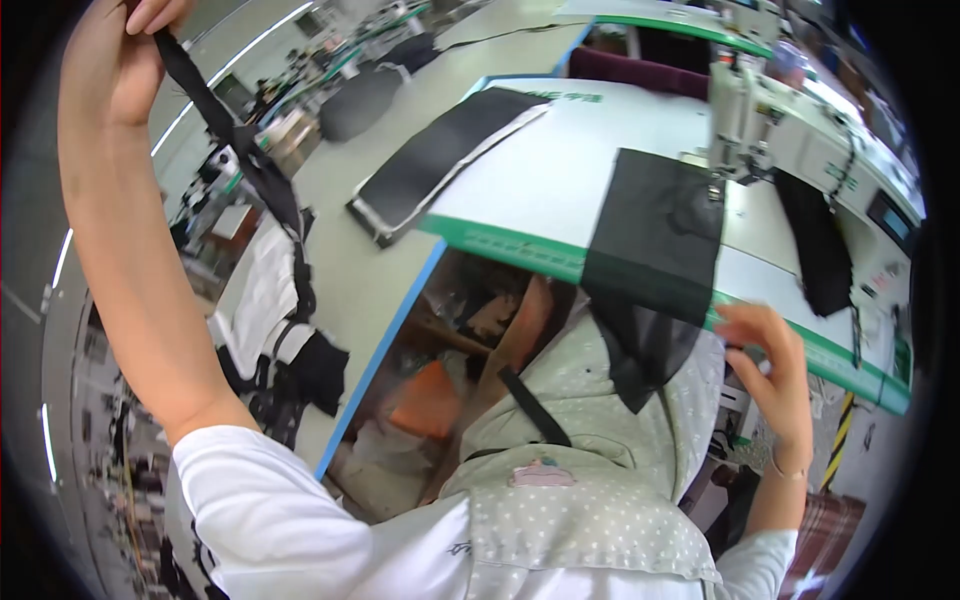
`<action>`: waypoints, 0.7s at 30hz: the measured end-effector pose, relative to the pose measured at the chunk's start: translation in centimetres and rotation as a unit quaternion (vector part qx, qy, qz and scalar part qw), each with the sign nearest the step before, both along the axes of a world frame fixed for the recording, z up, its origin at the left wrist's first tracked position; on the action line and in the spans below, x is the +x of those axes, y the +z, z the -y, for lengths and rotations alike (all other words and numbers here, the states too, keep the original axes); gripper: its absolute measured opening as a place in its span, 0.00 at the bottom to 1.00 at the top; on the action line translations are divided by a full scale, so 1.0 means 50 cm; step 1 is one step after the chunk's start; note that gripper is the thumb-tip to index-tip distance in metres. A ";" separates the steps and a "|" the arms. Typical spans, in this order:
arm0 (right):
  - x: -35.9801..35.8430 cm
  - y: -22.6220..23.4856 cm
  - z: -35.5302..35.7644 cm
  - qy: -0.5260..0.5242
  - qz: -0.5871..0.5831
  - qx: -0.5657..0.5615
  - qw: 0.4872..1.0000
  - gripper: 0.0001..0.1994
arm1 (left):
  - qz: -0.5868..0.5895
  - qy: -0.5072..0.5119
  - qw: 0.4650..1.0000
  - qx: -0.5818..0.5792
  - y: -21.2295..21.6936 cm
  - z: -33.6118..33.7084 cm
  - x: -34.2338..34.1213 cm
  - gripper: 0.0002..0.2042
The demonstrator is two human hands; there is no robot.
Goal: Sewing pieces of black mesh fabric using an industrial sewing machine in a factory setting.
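Observation:
My left hand (128,65) is raised at the upper left, its fingers closed on the end of a black fabric strip (200,92). The strip hangs down as a long chain of dark pieces (300,280) toward the lower left. Near the table's green front edge, my right hand (772,350) hovers with loosely bent fingers, the thumb apart and nothing visible between them. Beside it, a sheer black fabric piece (645,235) lies under the head of the sewing machine (800,130) and drapes over the edge onto my polka-dot apron (590,530).
A stack of black fabric panels with white edges (440,150) rests at the table's left end. Another black piece (815,245) lies below the machine arm. Under the table, an open bin holds an orange item (425,400) and scraps. White and black fabric (265,290) lies at the left.

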State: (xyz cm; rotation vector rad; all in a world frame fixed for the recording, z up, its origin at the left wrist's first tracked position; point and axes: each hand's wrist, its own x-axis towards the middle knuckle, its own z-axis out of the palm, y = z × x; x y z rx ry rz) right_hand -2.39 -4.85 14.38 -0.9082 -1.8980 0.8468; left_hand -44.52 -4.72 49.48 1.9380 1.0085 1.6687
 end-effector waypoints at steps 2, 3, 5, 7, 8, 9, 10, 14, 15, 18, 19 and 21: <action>-0.081 0.055 -0.046 0.061 -0.089 0.073 0.992 0.28 | -0.040 -0.178 0.979 -0.086 0.018 -0.040 -0.025 0.15; -0.122 0.073 -0.064 0.087 -0.138 0.073 0.984 0.30 | -0.006 -0.228 0.969 -0.095 -0.012 -0.058 0.018 0.14; -0.175 0.093 -0.096 0.109 -0.131 0.169 0.971 0.36 | 0.061 -0.346 0.932 -0.088 -0.041 -0.129 0.067 0.11; -0.224 0.109 -0.129 0.085 -0.145 0.245 0.955 0.38 | 0.038 -0.339 0.939 -0.055 -0.089 -0.164 0.138 0.08; -0.221 0.123 -0.134 0.065 -0.157 0.219 0.961 0.35 | 0.082 -0.405 0.905 -0.099 -0.115 -0.188 0.189 0.08; -0.199 0.143 -0.126 0.092 -0.182 0.124 0.971 0.29 | 0.083 -0.447 0.884 -0.104 -0.130 -0.211 0.231 0.08; -0.186 0.146 -0.128 0.098 -0.169 0.104 0.975 0.19 | 0.084 -0.478 0.868 -0.108 -0.145 -0.230 0.253 0.07; -0.073 0.121 -0.074 0.126 -0.236 -0.048 0.962 0.11 | 0.152 -0.574 0.792 -0.146 -0.202 -0.311 0.358 0.04; -0.023 0.100 -0.052 0.089 -0.279 -0.072 0.954 0.13 | 0.193 -0.592 0.762 -0.176 -0.217 -0.338 0.397 0.02; 0.107 0.066 0.050 -0.062 -0.247 -0.216 0.943 0.13 | 0.182 -0.645 0.723 -0.166 -0.247 -0.464 0.398 0.04; 0.148 0.032 0.075 0.004 -0.266 -0.184 0.946 0.13 | 0.171 -0.663 0.716 -0.138 -0.240 -0.451 0.377 0.04; 0.261 -0.002 0.149 -0.035 -0.204 -0.209 0.956 0.13 | 0.299 -0.413 0.853 -0.116 -0.231 -0.371 0.412 0.04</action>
